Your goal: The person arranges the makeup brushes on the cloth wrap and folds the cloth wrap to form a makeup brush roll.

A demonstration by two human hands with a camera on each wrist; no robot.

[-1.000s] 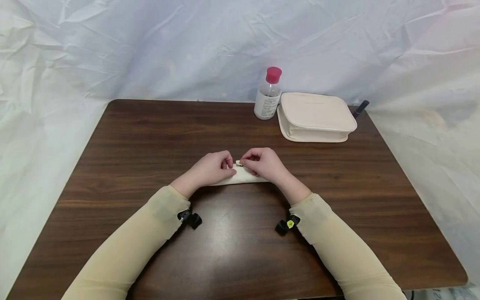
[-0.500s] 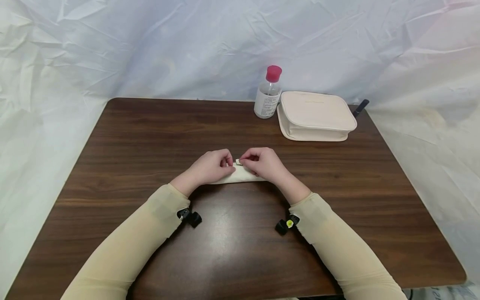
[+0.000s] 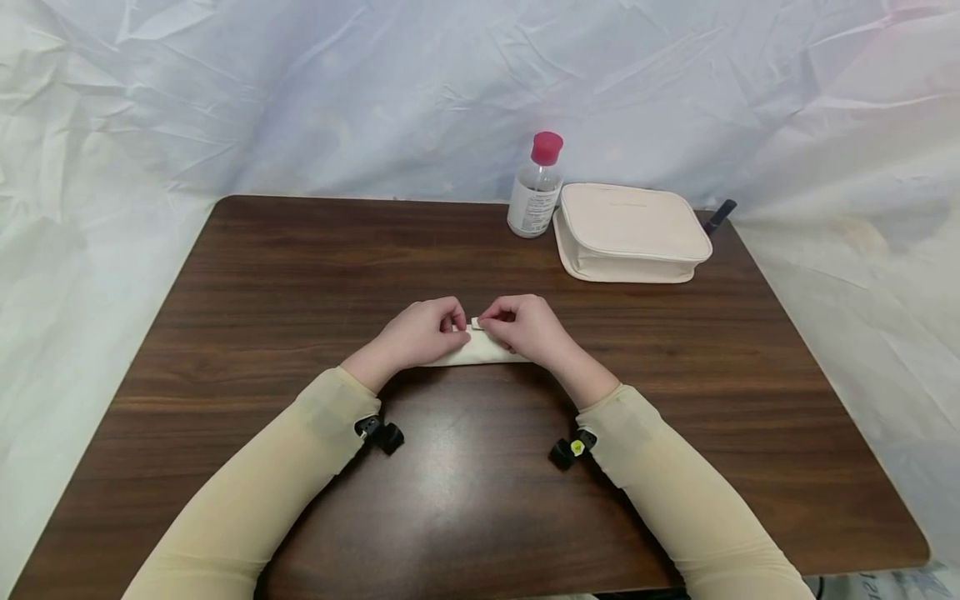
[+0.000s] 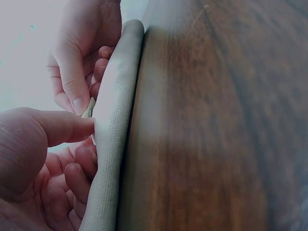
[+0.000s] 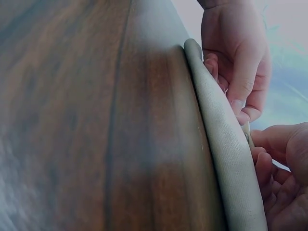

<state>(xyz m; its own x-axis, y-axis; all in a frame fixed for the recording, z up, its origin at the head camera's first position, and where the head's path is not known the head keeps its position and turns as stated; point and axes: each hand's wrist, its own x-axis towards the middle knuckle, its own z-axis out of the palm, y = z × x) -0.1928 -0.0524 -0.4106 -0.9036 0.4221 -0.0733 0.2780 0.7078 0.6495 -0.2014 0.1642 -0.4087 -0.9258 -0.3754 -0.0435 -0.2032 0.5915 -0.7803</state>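
Note:
A flat cream fabric piece (image 3: pixel 483 352) with a thick rounded edge lies on the table between both hands, its weave plain in the left wrist view. At its far side, my right hand (image 3: pixel 527 329) pinches a small pale tab (image 3: pixel 476 323) between thumb and forefinger. My left hand (image 3: pixel 426 335) grips the same far edge just left of the tab, thumb on top and the other fingers curled. Both wrist views bring the two thumbs close together at the tab (image 5: pixel 247 134). The hands cover the ends of the fabric piece in the head view.
A clear bottle (image 3: pixel 534 200) with a red cap stands at the back of the brown wooden table (image 3: pixel 337 258). Beside it sits a cream zip case (image 3: pixel 633 225), with a black pen-like stick (image 3: pixel 722 215) behind its right end. White sheeting (image 3: pixel 360 100) hangs behind.
Both hands keep nearly the same place and hold. The tab at the right fingertips has turned slightly, so the dark spot seen under it earlier is out of sight.

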